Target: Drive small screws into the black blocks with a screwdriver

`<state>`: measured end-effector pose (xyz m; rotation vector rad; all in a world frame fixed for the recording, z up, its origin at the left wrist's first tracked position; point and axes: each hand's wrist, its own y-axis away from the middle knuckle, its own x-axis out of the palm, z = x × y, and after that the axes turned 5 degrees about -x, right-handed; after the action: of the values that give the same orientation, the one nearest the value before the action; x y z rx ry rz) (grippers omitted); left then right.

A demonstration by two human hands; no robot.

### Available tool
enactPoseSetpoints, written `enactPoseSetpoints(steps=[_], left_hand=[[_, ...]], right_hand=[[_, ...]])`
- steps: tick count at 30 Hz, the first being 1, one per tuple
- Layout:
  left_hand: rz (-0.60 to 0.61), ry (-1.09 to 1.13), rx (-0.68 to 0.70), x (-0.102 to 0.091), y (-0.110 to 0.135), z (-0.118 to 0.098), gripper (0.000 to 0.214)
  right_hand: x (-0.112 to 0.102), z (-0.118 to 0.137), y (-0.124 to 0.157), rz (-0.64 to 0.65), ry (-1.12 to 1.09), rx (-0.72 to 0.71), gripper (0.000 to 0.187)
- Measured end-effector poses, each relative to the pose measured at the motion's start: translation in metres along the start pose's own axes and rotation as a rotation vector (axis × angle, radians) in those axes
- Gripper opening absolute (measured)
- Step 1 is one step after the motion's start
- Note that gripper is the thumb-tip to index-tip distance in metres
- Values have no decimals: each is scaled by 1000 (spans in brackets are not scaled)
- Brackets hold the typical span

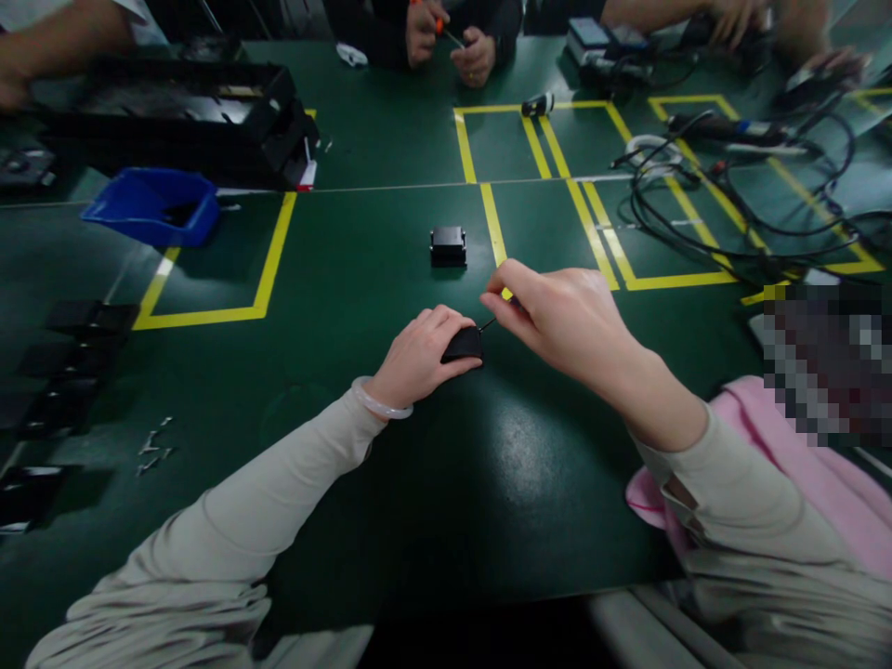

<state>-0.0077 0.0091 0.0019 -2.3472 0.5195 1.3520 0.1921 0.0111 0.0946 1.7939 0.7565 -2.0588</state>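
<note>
My left hand (pixel 418 358) rests on the green table (pixel 362 269) and grips a small black part (pixel 464 345) between thumb and fingers. My right hand (pixel 557 316) hovers just right of it, pinching a thin dark tool (pixel 488 324) whose tip points at the black part. A second small black box-shaped part (pixel 447 245) sits on the table a little beyond both hands, untouched. A pale bangle circles my left wrist.
A blue bin (pixel 153 204) and a large black frame (pixel 188 116) stand far left. Loose screws (pixel 153 444) and flat black pieces (pixel 62 372) lie near left. Tangled cables (pixel 711 200) cover the yellow-taped area right. Other people's hands (pixel 450 42) work across the table. A pink cloth (pixel 767 446) lies at right.
</note>
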Motion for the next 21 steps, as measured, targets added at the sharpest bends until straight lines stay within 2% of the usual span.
enactPoseSetpoints(steps=[7, 12, 18, 21], left_hand=[[1, 8, 4, 1, 0, 1, 40], [-8, -4, 5, 1, 1, 1, 41], [0, -9, 4, 1, 0, 1, 42], [-7, -10, 13, 1, 0, 2, 41]], right_hand=[[0, 2, 1, -23, -30, -34, 32], [0, 2, 1, 14, 11, -16, 36], [1, 1, 0, -45, -51, -19, 30], [1, 1, 0, -29, -42, -11, 30]])
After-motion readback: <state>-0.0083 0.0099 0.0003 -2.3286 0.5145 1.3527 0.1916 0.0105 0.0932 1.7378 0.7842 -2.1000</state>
